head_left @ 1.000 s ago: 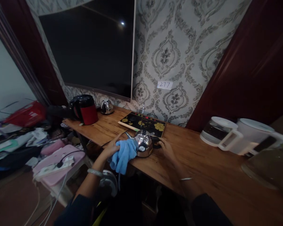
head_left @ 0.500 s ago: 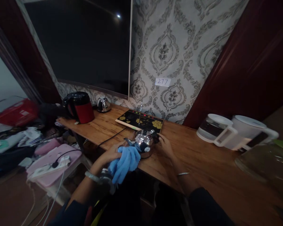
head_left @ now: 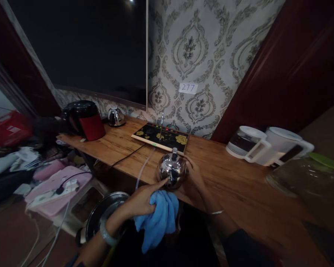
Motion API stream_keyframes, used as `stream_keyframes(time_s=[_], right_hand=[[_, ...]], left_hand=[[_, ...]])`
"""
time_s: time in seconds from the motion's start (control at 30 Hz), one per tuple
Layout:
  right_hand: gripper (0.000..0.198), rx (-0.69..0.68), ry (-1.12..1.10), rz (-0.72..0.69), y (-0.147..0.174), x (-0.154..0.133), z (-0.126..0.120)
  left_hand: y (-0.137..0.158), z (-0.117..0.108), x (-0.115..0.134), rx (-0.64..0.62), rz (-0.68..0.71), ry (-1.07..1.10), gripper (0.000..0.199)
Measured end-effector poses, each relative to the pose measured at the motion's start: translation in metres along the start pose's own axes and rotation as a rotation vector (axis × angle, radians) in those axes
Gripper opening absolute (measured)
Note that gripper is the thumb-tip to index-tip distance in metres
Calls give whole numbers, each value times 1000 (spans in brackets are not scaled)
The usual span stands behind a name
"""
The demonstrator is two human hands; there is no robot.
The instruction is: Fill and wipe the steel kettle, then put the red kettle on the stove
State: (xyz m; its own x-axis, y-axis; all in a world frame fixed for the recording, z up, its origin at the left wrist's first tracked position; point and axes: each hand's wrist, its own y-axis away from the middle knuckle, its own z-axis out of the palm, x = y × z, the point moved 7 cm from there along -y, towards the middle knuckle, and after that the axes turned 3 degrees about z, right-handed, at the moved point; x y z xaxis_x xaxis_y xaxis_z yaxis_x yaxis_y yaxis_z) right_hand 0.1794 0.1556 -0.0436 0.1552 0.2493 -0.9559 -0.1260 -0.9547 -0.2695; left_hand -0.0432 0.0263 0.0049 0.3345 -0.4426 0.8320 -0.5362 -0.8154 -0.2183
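Observation:
A shiny steel teapot (head_left: 171, 168) sits near the front edge of the wooden counter, its lid knob on top. My left hand (head_left: 141, 202) is closed round a crumpled blue cloth (head_left: 163, 218), while its index finger stretches out to the front of the teapot. The cloth hangs below the counter's edge. On the teapot's far right side rests my right hand (head_left: 195, 176), fingers curled against it and partly hidden; the handle does not show clearly. Just behind the teapot lies a black tea-stove panel (head_left: 161, 136) with yellow flowers and a thin upright spout.
Left on the counter (head_left: 211, 159) stand a red-and-black kettle (head_left: 85, 120) and a small steel pot (head_left: 116, 116). White-handled jugs (head_left: 246, 142) and a large clear vessel (head_left: 303, 178) are at right. A steel basin (head_left: 108, 207) and a pink stool (head_left: 55, 189) with a power strip sit lower left.
The teapot has turned, so its spout no longer points left. My left hand and the cloth have shifted right and down, in front of it. The view has moved slightly, showing the basin.

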Motion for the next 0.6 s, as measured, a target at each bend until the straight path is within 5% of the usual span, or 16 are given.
stream_keyframes(time_s=[0.13,0.23,0.43,0.5,0.6], right_hand=[[46,66,21,22,29,-16,-9],[44,125,44,-31,59,-40,-17],[33,6,169,-276,106,-94,-6],[32,-41,201,-354,114,-105,4],[30,-94,231,-423,121,-110,20]], left_hand=[[-5,-1,16,12,22,24,71],[-6,-25,18,90,44,-20,60],[-15,-90,14,560,21,-137,56],[-25,-88,15,674,70,-139,62],[-48,-58,8,618,136,-87,65]])
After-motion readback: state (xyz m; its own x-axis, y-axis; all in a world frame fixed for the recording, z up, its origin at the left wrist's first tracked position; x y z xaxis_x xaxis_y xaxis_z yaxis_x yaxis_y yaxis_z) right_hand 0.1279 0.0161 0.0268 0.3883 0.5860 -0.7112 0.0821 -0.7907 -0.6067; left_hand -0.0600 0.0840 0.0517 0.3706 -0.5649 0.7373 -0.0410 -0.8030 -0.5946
